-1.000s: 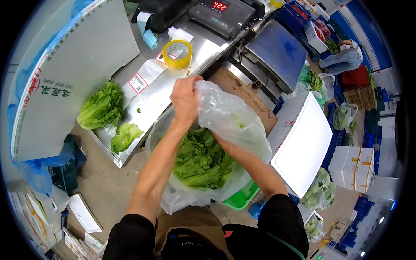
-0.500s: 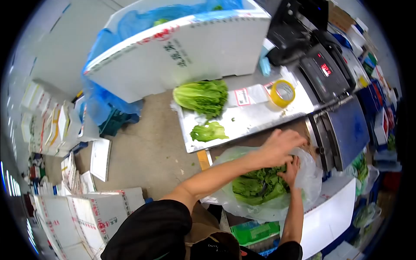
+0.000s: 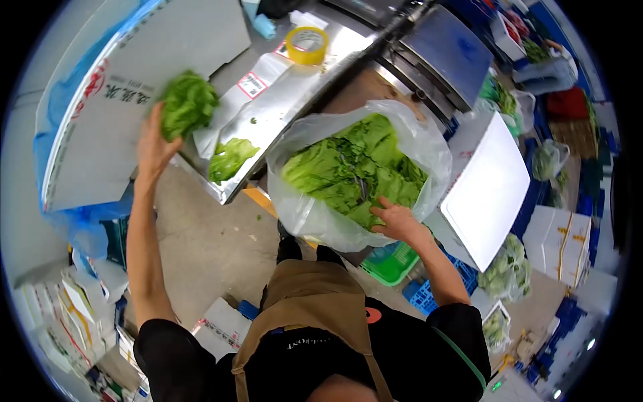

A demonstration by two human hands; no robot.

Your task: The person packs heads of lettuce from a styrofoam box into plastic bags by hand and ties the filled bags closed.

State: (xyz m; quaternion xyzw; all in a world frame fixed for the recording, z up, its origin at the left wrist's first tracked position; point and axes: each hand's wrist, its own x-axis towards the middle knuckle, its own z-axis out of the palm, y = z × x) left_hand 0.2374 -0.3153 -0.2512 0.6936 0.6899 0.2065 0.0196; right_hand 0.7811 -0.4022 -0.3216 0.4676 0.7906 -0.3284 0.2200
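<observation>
My left hand [image 3: 156, 149] is wrapped round the side of a green lettuce head [image 3: 189, 106], over the left end of the metal tray [image 3: 228, 191]. Over on the right, my right hand [image 3: 400, 222] rests with fingers apart on the edge of leafy lettuce [image 3: 358, 167]. That lettuce fills a wide-mouthed clear plastic bag [image 3: 301, 214]. A loose lettuce leaf [image 3: 231, 159] lies on the tray, below a roll of yellow tape [image 3: 307, 45] and a white labelled packet [image 3: 258, 79].
A large white foam box [image 3: 134, 87] with blue lining stands at the left. A steel scale platform [image 3: 449, 50] is at the upper right. A white foam lid [image 3: 485, 194] leans right of the bag, with a green basket [image 3: 392, 264] below it.
My left hand has left the bag, moved far left, and taken hold of the lettuce head. My right hand stays at the bag. The view has turned and shifted.
</observation>
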